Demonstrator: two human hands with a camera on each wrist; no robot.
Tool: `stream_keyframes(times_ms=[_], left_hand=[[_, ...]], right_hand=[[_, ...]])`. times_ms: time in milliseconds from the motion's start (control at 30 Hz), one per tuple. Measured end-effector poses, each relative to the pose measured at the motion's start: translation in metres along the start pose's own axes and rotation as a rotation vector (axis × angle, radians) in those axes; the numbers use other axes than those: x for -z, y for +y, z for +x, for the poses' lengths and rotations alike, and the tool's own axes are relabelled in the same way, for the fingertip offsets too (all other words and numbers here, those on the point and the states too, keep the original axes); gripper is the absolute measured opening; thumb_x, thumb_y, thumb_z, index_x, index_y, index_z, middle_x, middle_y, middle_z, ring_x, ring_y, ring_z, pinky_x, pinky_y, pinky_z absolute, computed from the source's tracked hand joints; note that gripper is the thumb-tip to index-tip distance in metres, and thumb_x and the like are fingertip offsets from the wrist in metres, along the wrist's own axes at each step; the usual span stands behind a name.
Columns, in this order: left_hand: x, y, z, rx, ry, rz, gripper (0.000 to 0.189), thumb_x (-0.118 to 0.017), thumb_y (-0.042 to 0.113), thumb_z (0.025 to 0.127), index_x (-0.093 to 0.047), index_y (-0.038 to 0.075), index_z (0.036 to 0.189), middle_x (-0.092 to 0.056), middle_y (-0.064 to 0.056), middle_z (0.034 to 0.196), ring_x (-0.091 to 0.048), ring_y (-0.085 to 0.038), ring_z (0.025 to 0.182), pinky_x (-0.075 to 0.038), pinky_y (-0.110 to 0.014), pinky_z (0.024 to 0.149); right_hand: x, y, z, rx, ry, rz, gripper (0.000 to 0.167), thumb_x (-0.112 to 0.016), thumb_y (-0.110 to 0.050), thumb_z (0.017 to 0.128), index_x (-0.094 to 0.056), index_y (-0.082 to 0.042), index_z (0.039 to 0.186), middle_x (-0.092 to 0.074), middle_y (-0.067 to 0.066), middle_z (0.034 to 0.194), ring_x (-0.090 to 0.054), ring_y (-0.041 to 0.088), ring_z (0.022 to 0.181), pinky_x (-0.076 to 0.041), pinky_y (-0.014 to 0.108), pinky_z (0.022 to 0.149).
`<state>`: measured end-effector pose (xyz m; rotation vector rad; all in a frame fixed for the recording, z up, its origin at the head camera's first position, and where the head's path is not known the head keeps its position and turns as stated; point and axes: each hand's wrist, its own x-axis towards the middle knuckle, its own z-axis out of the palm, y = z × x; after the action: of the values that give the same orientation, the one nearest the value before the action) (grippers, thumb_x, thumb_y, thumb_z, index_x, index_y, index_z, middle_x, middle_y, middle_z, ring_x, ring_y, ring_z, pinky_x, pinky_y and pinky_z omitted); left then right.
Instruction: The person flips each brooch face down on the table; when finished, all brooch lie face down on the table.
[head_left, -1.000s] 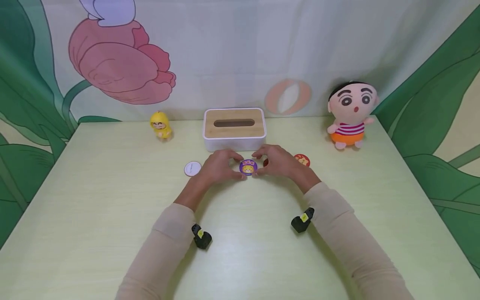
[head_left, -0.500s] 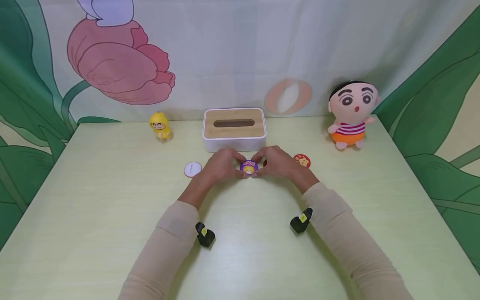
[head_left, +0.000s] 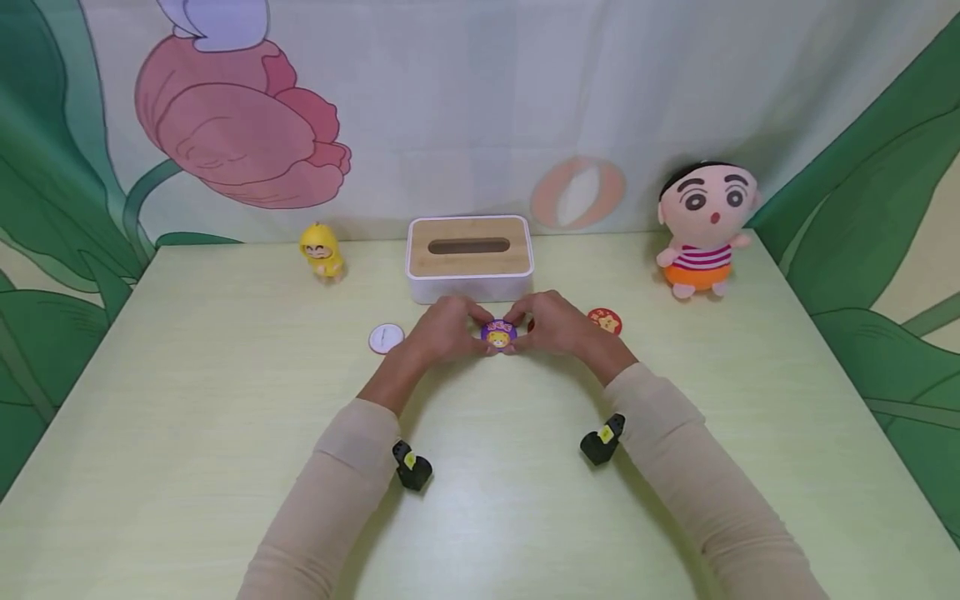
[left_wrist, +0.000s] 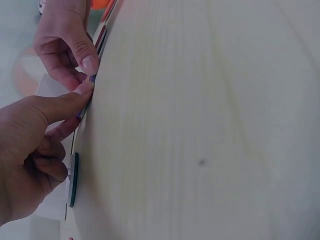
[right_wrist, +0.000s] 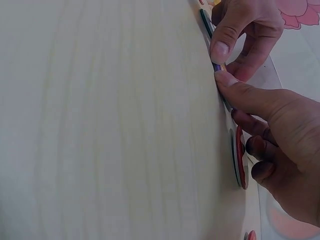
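Observation:
A round purple pin badge with a yellow bear face [head_left: 498, 335] lies on the table between both hands. My left hand [head_left: 448, 330] pinches its left side, thumb at the near edge and index finger at the far edge. My right hand [head_left: 553, 323] pinches the right side the same way. In the left wrist view, the two thumbs nearly meet over the purple rim [left_wrist: 92, 78]. Left of my left hand lies a badge turned face down [head_left: 386, 338], its white back and pin showing. Under my right hand's curled fingers sits a red badge [right_wrist: 241, 157], mostly hidden from the head view.
Another red badge with a star shape [head_left: 604, 321] lies beyond my right wrist. Just behind the hands stands a white tissue box with a wooden lid [head_left: 468, 265]. A small yellow-hooded figure [head_left: 321, 252] stands back left, a plush doll [head_left: 703, 229] back right, before a printed curtain [head_left: 450, 108].
My left hand has moved slightly right and both hands' fingers have closed in on the purple badge's edges. The badge has shifted a touch to the right.

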<state>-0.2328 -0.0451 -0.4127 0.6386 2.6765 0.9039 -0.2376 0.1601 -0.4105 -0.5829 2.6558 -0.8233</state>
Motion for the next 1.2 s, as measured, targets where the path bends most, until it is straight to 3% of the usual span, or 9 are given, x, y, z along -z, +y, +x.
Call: stream_keyframes(times_ms=[200,433,1200], left_hand=[[0.0011,0.0006,0.0018,-0.023,0.019,-0.008,0.043,-0.088,0.017,0.078,-0.075,0.004,0.118,-0.077,-0.011,0.112,-0.064,-0.025,0.108,-0.05,-0.038,0.1],[0.0002,0.0005,0.0021,0.004,0.009,-0.015,0.043,-0.088,0.017,0.079,-0.074,0.004,0.117,-0.075,-0.01,0.11,-0.062,-0.024,0.105,-0.051,-0.037,0.099],[0.0006,-0.0015,-0.0014,0.018,0.036,-0.046,0.043,-0.087,0.015,0.08,-0.071,0.005,0.118,-0.072,-0.01,0.106,-0.062,-0.024,0.101,-0.05,-0.038,0.097]], right_hand=[[0.0015,-0.0008,0.001,0.002,0.012,0.007,0.036,-0.087,-0.02,0.081,-0.075,-0.006,0.112,-0.074,0.008,0.106,-0.062,0.021,0.091,-0.053,0.031,0.082],[0.0004,-0.0001,0.001,-0.025,0.002,0.015,0.036,-0.087,-0.02,0.081,-0.075,-0.007,0.113,-0.074,0.007,0.107,-0.061,0.021,0.094,-0.053,0.031,0.085],[-0.0008,0.002,0.0009,-0.005,0.039,0.052,0.034,-0.086,-0.018,0.081,-0.074,-0.007,0.111,-0.072,0.007,0.097,-0.063,0.02,0.088,-0.054,0.032,0.083]])
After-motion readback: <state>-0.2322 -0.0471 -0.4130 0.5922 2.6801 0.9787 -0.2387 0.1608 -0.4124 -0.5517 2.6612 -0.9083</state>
